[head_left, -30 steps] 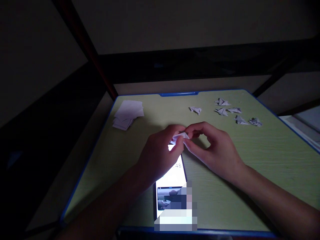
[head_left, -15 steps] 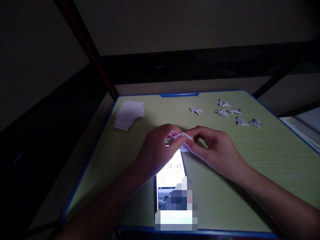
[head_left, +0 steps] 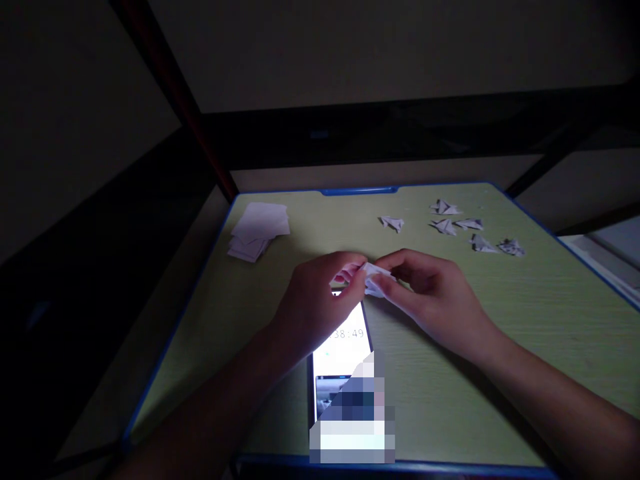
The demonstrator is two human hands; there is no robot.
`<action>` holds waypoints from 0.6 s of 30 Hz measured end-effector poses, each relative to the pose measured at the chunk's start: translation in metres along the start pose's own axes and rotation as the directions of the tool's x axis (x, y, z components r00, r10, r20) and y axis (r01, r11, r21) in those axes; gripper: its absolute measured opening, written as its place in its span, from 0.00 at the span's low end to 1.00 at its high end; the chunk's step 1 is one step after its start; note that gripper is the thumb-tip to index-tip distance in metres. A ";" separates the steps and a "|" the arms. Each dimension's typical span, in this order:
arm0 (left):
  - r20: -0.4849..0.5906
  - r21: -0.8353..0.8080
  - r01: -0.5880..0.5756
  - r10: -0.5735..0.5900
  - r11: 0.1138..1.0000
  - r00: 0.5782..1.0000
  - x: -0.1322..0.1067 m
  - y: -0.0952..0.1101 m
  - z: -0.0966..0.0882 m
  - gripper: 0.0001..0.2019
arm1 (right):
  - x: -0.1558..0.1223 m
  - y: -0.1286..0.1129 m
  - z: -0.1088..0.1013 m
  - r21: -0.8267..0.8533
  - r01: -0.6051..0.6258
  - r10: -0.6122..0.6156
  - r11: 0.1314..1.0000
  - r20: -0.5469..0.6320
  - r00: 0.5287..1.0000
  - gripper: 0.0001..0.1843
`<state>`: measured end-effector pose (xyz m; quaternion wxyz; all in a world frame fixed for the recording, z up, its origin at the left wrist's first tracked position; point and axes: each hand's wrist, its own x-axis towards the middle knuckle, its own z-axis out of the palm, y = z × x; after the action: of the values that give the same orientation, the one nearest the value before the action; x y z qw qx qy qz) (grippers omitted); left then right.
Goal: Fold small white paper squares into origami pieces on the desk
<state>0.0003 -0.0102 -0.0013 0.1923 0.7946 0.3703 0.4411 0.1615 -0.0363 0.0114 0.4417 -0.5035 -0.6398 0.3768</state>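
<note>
My left hand (head_left: 315, 303) and my right hand (head_left: 435, 297) meet over the middle of a green desk (head_left: 500, 347) with a blue rim. Both pinch a small folded white paper piece (head_left: 374, 279) between their fingertips, just above the desk. A lit phone (head_left: 343, 373) lies flat under my left hand, its screen showing a timer. Part of the paper is hidden by my fingers.
A stack of white paper squares (head_left: 257, 230) lies at the desk's far left. Several folded paper shapes (head_left: 467, 230) are scattered at the far right, one apart (head_left: 391, 222). Dark bed-frame bars (head_left: 165, 87) rise behind the desk. The room is dim.
Both hands have shifted slightly while working the paper piece; it has turned between the fingertips. The phone timer has advanced by one second.
</note>
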 end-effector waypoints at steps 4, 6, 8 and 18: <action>0.011 -0.067 0.042 -0.042 0.997 0.999 0.001 0.002 -0.001 0.09 | 0.002 0.000 -0.001 0.168 -0.066 0.059 0.984 0.046 0.997 0.06; 0.019 -0.094 0.055 -0.053 0.994 0.998 0.002 0.004 -0.002 0.09 | 0.003 0.000 -0.003 0.223 -0.096 0.085 0.970 0.057 0.995 0.05; 0.018 -0.106 0.058 -0.056 0.993 0.998 0.002 0.005 -0.003 0.09 | 0.003 0.000 -0.005 0.268 -0.127 0.112 0.955 0.073 0.991 0.05; -0.016 -0.085 -0.026 0.025 0.996 1.000 0.000 0.007 -0.005 0.10 | 0.004 0.007 -0.008 0.369 -0.250 0.195 0.895 0.181 0.964 0.07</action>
<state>-0.0012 -0.0149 0.0060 0.2177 0.7871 0.3422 0.4648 0.1709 -0.0309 0.0078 0.4408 -0.4484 -0.5198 0.5783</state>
